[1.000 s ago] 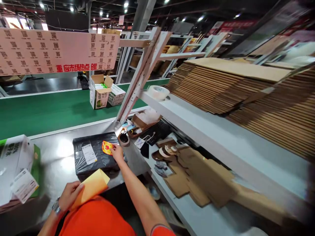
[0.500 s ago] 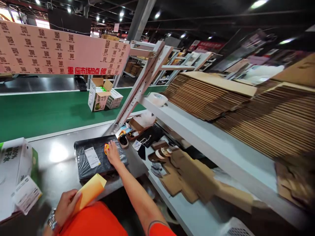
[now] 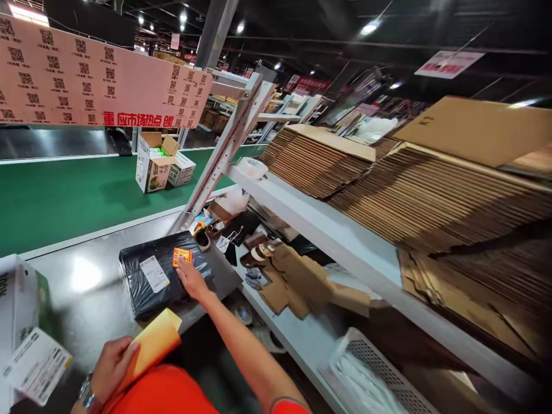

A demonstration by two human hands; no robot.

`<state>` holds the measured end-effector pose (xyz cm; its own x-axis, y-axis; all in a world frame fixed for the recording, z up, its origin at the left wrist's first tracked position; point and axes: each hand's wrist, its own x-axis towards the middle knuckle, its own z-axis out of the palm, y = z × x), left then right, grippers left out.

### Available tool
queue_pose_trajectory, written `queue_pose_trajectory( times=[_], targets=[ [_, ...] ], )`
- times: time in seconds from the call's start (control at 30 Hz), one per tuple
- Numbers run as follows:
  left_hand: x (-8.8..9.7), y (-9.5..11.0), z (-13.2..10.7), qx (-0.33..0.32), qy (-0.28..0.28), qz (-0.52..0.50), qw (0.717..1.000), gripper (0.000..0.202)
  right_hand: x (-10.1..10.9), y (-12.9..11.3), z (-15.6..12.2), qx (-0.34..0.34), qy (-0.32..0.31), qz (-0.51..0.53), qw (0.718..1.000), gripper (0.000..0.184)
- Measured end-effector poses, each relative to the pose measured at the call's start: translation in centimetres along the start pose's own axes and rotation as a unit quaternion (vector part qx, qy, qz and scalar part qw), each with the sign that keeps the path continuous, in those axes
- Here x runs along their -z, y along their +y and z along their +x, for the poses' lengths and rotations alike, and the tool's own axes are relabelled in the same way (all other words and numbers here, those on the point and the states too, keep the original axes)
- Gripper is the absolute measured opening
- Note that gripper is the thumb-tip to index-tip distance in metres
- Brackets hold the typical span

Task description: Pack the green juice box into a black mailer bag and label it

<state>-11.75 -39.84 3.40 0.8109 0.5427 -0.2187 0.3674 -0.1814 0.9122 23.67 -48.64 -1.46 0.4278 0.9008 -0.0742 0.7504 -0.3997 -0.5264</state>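
My left hand [image 3: 112, 363] is closed around a folded yellow-orange paper sheet [image 3: 152, 345], low in front of my body. A black plastic-wrapped parcel [image 3: 137, 290] lies flat on the metal table, with a white shipping label [image 3: 154, 274] on its top. To the right of that label is a red-and-yellow sticker [image 3: 183, 256] on the black wrap. My right hand [image 3: 192, 280] rests over the parcel, its fingers stretched out and touching the sticker's lower edge. It grips nothing that I can see.
A white-and-green carton [image 3: 19, 310] with a label stands at the left table edge. Behind the metal table [image 3: 92, 299] runs a green conveyor belt [image 3: 73, 201] bearing an open carton [image 3: 153, 167]. Right of me, a shelf [image 3: 310, 213] holds stacked flat cardboard [image 3: 388, 195]; a white basket [image 3: 371, 368] sits below.
The view has swung to the right. My right hand has drawn back toward me on the parcel, uncovering more of the red-and-yellow sticker. My left hand still holds the yellow-orange sheet.
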Motion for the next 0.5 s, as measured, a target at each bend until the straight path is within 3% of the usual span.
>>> queue_pose_trajectory(
  times=[0.17,0.27,0.4,0.5],
  targets=[
    [-0.9,0.2,-0.7,0.003,0.005,0.001,1.000,0.073,3.5,3.8,3.9,-0.107,0.027,0.009,0.994,0.071],
    [-1.8,0.6,-1.4,0.025,0.036,-0.007,0.999,0.074,4.6,5.6,4.4,-0.181,0.077,0.029,0.980,0.068],
    [-4.2,2.4,-1.9,0.055,0.083,-0.019,0.995,0.076,4.0,6.3,0.7,-0.201,0.156,0.086,0.963,0.067],
    [-7.3,4.4,-1.2,0.071,0.119,-0.018,0.990,0.080,2.2,6.0,-5.7,-0.116,0.197,0.192,0.954,0.064]
  ],
)
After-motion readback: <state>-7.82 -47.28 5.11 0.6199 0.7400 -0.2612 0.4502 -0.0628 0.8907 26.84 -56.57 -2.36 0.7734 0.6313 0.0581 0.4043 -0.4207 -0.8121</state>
